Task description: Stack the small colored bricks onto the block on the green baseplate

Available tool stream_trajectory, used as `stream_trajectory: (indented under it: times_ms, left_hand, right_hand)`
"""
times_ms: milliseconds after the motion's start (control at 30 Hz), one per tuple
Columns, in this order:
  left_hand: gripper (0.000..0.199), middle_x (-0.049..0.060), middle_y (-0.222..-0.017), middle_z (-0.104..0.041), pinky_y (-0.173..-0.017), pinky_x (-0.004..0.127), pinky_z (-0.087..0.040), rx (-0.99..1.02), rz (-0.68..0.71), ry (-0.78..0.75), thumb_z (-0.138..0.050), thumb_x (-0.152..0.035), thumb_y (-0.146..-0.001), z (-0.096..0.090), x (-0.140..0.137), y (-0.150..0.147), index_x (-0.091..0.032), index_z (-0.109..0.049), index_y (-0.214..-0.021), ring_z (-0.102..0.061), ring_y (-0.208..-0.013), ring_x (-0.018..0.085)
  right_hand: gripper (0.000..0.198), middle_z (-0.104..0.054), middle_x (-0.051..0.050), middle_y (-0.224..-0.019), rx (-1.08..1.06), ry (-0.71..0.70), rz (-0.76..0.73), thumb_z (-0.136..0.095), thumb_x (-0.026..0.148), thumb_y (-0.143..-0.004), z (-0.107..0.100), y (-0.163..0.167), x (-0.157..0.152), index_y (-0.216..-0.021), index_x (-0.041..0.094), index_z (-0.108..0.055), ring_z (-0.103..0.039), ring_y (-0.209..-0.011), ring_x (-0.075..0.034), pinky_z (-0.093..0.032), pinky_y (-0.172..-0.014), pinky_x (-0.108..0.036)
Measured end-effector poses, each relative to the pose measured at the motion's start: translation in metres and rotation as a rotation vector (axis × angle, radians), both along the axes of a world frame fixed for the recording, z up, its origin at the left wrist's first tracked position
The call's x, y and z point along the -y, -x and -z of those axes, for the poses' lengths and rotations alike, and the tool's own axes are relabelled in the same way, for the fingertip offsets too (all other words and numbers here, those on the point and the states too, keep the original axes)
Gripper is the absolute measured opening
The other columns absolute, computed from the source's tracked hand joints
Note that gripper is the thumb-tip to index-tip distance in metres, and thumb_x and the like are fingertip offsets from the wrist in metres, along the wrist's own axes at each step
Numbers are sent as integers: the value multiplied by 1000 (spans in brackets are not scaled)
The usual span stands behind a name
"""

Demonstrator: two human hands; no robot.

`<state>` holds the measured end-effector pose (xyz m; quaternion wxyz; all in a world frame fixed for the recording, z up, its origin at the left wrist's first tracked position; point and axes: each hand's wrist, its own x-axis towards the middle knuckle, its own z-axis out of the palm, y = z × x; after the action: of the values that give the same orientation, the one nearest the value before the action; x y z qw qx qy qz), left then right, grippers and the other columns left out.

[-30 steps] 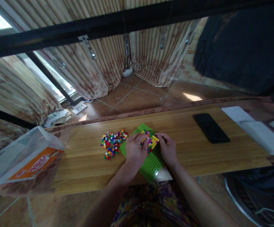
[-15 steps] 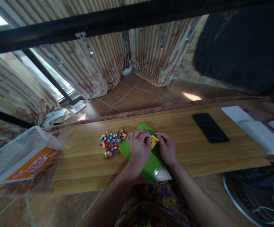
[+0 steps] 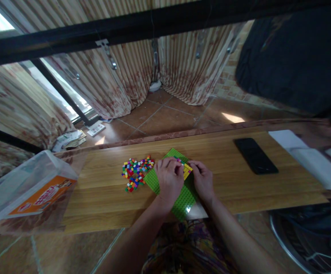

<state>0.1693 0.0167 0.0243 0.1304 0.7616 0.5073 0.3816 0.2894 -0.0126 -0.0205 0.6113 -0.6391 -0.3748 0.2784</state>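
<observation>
Both hands are in close over the flat green studded plastic baseplate (image 3: 184, 199), which lies cornerwise on the long wood-grain tabletop (image 3: 102, 198), right in front of the person. The left hand (image 3: 170, 178) arches over the plate's middle, fingers curled down and bunched, tips out of sight; whether they pinch a brick, I can't tell. Over on the other side, the right hand (image 3: 203, 180) has thumb and forefinger drawn nearly together at the corner of the yellow plastic brick patch (image 3: 187, 172); too small to say whether there's a piece between them.

This looks like seating or squaring bricks, and it's fine work! The trick here: line each edge up with its neighbours first, then push straight down, since a slanted press could pop up the next one. One hand should steady the plate, as its near corner reaches the table's edge and might tip or slide. Lifting the left palm a little would open up the view of the studs. And mind that left wrist: the loose heap of small multicoloured plastic bricks (image 3: 136, 171) sits just beside the plate, easily scattered by a sweeping sleeve or knuckle.
</observation>
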Motion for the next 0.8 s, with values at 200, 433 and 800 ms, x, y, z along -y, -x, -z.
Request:
stream_trajectory:
  times_ms: [200, 433, 800]
  left_hand:
    - [7, 4, -101, -67, -90, 40, -39, -23, 52, -8, -63, -24, -85, 1, 4, 11, -22, -68, -90, -55, -98, 22]
    - [25, 7, -118, -63, -99, 47, -34, -201, 146, -96, -53, -25, -91, -3, 18, 16, -26, -64, -113, -52, -107, 25]
    - [26, 10, -120, -63, -100, 55, -32, -305, 128, -75, -52, -22, -89, -6, 20, 12, -25, -63, -112, -53, -108, 29]
  right_hand:
    - [23, -71, -4, -86, -6, -9, 3, -55, 38, -83, 0, 1, 0, -85, 20, -70, -63, -84, -20, -48, -81, -35]
    - [24, -70, -5, -87, -39, 4, 0, -56, 39, -82, 1, 1, 0, -86, 20, -70, -63, -83, -20, -48, -78, -34]
    - [25, -70, -5, -90, -8, 7, -7, -55, 40, -83, 4, -1, 0, -87, 20, -70, -63, -85, -20, -48, -81, -34]
